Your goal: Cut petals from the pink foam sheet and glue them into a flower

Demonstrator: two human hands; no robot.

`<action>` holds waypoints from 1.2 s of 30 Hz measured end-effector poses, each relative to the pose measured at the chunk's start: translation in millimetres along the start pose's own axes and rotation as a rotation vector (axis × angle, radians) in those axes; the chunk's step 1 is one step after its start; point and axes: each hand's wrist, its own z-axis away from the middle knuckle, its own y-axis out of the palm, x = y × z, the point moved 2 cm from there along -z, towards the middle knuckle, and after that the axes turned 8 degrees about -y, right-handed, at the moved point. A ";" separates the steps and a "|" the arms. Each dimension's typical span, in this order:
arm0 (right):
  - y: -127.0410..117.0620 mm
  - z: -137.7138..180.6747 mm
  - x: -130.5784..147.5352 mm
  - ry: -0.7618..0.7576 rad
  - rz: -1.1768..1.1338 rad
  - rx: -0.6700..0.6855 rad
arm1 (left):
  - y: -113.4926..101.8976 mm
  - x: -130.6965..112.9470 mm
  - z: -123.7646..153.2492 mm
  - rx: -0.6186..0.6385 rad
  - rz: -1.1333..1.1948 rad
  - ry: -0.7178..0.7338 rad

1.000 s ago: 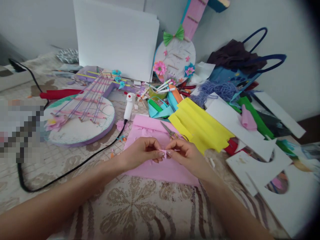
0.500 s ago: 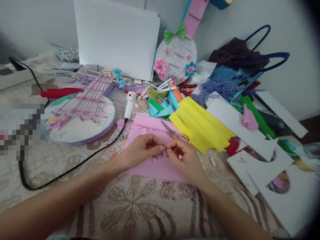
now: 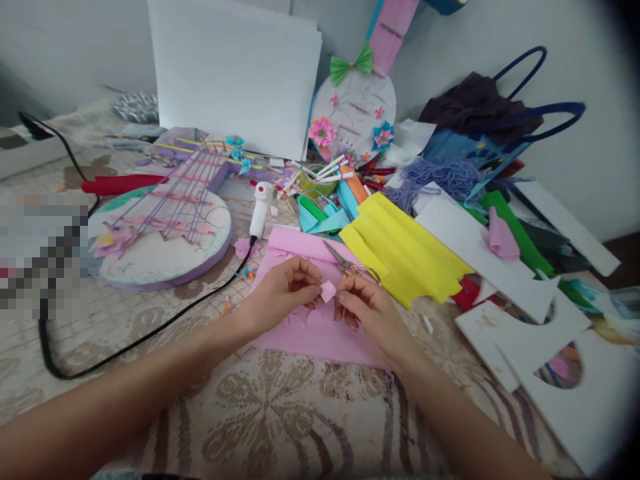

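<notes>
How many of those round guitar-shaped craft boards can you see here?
2. One guitar-shaped board lies flat on the table at the left, strung with purple threads; the other leans upright against the wall at the back. More could be hidden under the clutter.

Both forearms bare, no sleeves/jewellery, nails short.

The small pink scrap [image 3: 327,291] and the pink sheet [image 3: 310,327] look like matt, soft crepe paper, the scissors [image 3: 345,263] shiny metal, the tablecloth [image 3: 270,413] woven cloth.
</notes>
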 end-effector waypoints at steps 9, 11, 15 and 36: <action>0.0 -1.6 -2.6 0.012 -0.004 0.062 | 0.1 -9.2 3.6 0.008 -0.327 0.060; -0.6 -1.5 -2.4 0.019 -0.021 0.065 | -0.7 -8.6 3.4 0.029 -0.346 0.080; -1.5 -1.8 -1.1 0.020 -0.070 0.045 | -0.4 -5.2 3.1 0.081 -0.323 0.122; 0.3 -1.1 11.8 -0.166 0.233 0.025 | 0.7 -1.1 1.2 0.067 -0.132 -0.033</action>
